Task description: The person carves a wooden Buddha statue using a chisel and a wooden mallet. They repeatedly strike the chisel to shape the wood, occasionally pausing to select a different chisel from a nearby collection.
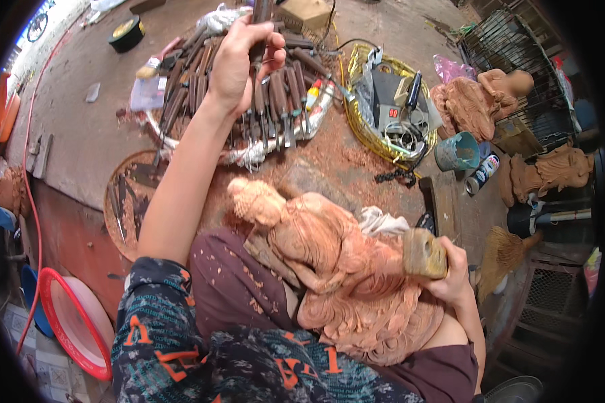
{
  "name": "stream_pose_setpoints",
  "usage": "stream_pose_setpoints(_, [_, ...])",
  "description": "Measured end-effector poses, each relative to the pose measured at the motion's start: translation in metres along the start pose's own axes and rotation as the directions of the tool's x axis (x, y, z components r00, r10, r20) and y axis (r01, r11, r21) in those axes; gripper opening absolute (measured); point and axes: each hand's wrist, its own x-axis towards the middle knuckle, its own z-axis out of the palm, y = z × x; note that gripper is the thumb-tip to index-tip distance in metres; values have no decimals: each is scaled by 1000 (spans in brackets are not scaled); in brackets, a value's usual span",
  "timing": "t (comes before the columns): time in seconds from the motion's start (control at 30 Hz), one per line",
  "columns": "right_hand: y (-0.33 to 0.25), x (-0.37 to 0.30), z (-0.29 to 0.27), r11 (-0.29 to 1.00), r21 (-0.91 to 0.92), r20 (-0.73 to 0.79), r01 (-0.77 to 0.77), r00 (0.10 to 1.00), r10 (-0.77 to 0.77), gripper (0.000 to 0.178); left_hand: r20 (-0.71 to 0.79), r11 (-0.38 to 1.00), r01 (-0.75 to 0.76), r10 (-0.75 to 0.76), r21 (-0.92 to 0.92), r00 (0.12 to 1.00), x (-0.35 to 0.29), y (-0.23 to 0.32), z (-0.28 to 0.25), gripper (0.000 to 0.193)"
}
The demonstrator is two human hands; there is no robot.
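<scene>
A carved wooden figure (323,235), reddish-brown with a paler head, lies slanted across my lap, its head toward the upper left. My left hand (242,64) is raised over a crowded heap of wood-handled chisels (195,84). Its fingers are curled round a carving chisel, whose dark brown handle (262,11) sticks up above the fist; the blade end is hidden. At the figure's lower right, my right hand (452,274) grips a worn, blocky wooden mallet (425,254). The mallet's handle does not show. Wood chips are scattered over my trousers.
A yellow wire basket (356,127) holds a control box (391,101) with cords. Right of it stand a teal cup (458,153), a spray can (482,174) and more carvings (474,111). A round tray (124,221) of tools and a red-rimmed basin (77,326) are at left.
</scene>
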Motion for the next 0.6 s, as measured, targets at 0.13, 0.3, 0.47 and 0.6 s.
stream_pose_setpoints(0.13, [-6,8,5,993,54,-13,-101,995,102,48,192,981,-85,119,-173,974,-88,17,26,27])
stream_pose_setpoints(0.3, [2,-6,8,992,29,-133,-123,983,126,49,414,760,-542,391,357,822,-185,-30,102,42])
stream_pose_setpoints(0.47, [35,-27,13,863,352,-155,-363,886,437,56,522,606,-702,488,374,700,-203,-41,107,41])
stream_pose_setpoints(0.6, [2,-25,3,908,328,-224,-260,913,342,44,533,613,-720,510,326,675,-201,-54,102,46])
